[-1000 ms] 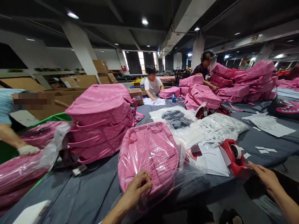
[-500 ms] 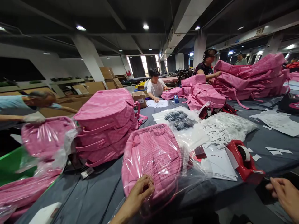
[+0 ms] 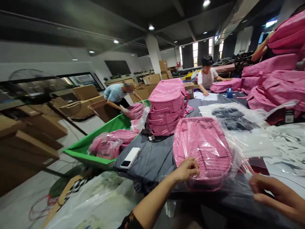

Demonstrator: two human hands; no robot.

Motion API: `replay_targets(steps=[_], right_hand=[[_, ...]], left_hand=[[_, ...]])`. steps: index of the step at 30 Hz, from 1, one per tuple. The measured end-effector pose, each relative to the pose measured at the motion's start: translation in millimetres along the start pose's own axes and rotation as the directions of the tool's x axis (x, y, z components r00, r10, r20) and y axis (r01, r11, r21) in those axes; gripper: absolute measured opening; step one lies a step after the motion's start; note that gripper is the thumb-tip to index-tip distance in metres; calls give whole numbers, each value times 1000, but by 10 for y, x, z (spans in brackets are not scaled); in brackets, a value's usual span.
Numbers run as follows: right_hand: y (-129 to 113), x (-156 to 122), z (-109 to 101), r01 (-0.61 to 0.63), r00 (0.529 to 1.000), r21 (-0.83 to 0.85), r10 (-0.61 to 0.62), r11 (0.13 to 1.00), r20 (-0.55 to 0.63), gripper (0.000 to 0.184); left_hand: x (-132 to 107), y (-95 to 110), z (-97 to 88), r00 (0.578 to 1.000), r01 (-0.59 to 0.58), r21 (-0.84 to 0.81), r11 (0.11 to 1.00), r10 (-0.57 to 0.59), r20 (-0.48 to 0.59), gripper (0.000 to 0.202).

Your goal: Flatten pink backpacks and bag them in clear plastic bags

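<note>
A pink backpack [image 3: 202, 143] inside a clear plastic bag [image 3: 215, 159] lies on the grey-covered table before me. My left hand [image 3: 188, 168] rests at its lower left edge, fingers curled and pinching the plastic. At the bag's lower right, my right hand [image 3: 274, 194] has thumb and fingers brought together close to the loose plastic. Whatever is between those fingers is too small or clear to make out. A dark red flat item [image 3: 258, 165] lies just beyond the right hand.
Stacked pink backpacks [image 3: 166, 108] stand behind. Left are a white phone-like device [image 3: 130, 158] and a green-lined bin [image 3: 81, 149] with bagged backpacks, where a co-worker [image 3: 116, 95] bends. Another person [image 3: 207, 76] works across the table [image 3: 152, 159]. White slips [image 3: 286, 146] lie right.
My view has swung left. My right hand has moved from beside the red tape dispenser to the plastic bag's right side. My left hand stays at the bag's lower left edge.
</note>
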State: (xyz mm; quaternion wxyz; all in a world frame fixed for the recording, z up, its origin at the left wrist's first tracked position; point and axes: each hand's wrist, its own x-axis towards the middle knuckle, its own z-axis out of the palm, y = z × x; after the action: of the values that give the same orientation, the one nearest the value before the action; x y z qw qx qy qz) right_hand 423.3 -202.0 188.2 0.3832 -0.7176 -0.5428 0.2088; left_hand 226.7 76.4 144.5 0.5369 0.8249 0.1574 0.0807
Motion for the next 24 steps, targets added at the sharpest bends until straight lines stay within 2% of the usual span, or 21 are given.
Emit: replay_targets(steps=[1,2,4,5,7,8,11,14,16,19,21,22,24], right_hand=[[-144,248,-9,116,967,-73,-95,991,238,44],[-251,488,15,217,920,-170,-143,961,366,38],[-336,906,131,350,877,-371,-162,860,451,22],[-319,1070,194,373,877,-454,-149,809,456,16],[-211,1295,264,358,889,-537,-103,764,446,6],[-142,1357,257,330,899,-551,-78,766,430,10],[11,1367,122,189,953,-571,-9,799,303,34],[8,1174,89,41,988,-569,50,821,143,29],[-55,1017,218,42,991,-540,36,841,132,25],[-132,878,492,97,982,-550,11,830,190,24],[-129,871,598,112,976,-562,15,820,216,24],[-112,886,615,119,973,-555,15,823,232,25],[-65,934,600,133,965,-546,16,827,260,28]], left_hand=[[-1,-1,7,1000,1,0,1000,-1,-7,22],[0,-1,11,1000,0,-1,1000,0,-12,21],[4,2,12,1000,-6,2,1000,6,-13,20],[7,5,8,1000,-10,7,1000,10,-12,19],[12,12,0,1000,-20,21,1000,20,-11,19],[14,13,-4,1000,-25,31,999,25,-12,20],[17,-4,-12,999,-37,54,998,37,-9,23],[29,-31,-22,999,-42,76,996,42,5,24],[34,-19,-28,998,-58,115,992,57,12,23],[-11,74,-23,996,-92,262,961,88,26,19],[-111,157,-17,987,-154,447,881,157,31,11],[-182,189,-20,978,-191,554,810,207,34,10],[-348,213,-54,956,-231,726,648,291,45,19]])
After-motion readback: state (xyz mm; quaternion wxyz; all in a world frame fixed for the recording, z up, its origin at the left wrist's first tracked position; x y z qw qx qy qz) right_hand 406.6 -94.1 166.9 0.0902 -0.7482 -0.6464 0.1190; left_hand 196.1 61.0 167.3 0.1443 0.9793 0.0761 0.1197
